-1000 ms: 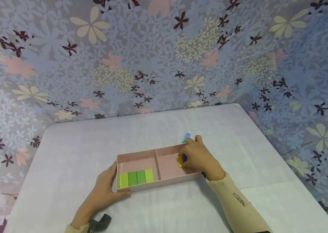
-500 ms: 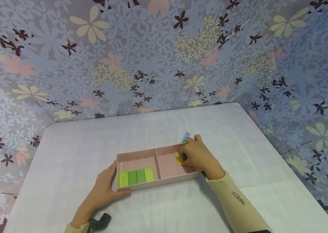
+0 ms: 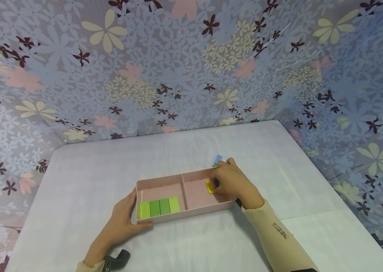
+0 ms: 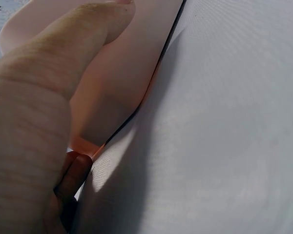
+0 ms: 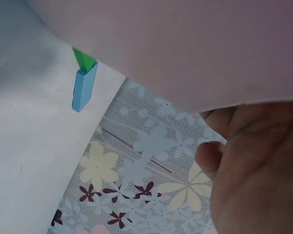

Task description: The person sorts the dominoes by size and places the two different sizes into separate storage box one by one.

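Note:
A shallow pink box [image 3: 160,218] with a divider lies on the table. My left hand [image 3: 121,219] grips its left end, the thumb along the front wall; in the left wrist view the thumb [image 4: 88,34] presses the outer wall. Over the right compartment, my right hand [image 3: 230,182] pinches a yellow block [image 3: 209,186] low inside it; the fingers partly cover the block. Several flat green and yellow-green blocks [image 3: 159,206] stand in a row along the front wall of the left compartment. The right wrist view shows part of the right hand [image 5: 263,170] beyond the box wall.
Behind the box's right compartment lie a blue block [image 3: 218,159] and a green block [image 3: 215,165], the green one partly hidden. A white cloth covers the table [image 3: 109,162]. Flowered fabric [image 3: 177,75] rises behind the table's far edge.
The yellow block and the fingers of my right hand have shifted very slightly within the right compartment. My left hand and the box stay in place.

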`<state>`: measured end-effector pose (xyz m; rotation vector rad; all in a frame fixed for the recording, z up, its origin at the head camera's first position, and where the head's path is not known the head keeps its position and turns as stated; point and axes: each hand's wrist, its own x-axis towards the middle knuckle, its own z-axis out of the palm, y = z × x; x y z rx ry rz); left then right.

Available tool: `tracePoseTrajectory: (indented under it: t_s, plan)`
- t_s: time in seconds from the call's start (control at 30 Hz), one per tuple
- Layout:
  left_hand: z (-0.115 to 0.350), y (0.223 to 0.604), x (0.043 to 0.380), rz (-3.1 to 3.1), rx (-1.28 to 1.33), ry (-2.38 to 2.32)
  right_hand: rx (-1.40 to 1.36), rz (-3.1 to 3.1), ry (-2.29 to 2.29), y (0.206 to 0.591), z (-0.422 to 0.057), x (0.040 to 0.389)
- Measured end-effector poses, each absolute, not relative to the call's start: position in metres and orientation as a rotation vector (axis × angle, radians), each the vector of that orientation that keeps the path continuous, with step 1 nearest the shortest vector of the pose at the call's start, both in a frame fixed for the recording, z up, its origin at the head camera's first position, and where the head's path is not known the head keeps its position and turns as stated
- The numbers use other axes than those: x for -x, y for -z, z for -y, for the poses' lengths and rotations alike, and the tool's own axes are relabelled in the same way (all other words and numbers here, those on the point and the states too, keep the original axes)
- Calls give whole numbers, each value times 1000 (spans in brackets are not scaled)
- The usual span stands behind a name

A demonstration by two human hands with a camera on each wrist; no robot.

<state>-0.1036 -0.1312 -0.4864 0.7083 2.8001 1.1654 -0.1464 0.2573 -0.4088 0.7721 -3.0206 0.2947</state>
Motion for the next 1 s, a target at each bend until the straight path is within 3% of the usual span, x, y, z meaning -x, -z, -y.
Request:
tracePoseTrajectory:
  t_s: [0.47,1.0]
  plan:
    - [132,487,103,-2795,-687,-1161,-832,3017,-519,402,-270,152]
    - [130,484,103,-2785,-659,-1137,-642,2934,-690,392,-302,161]
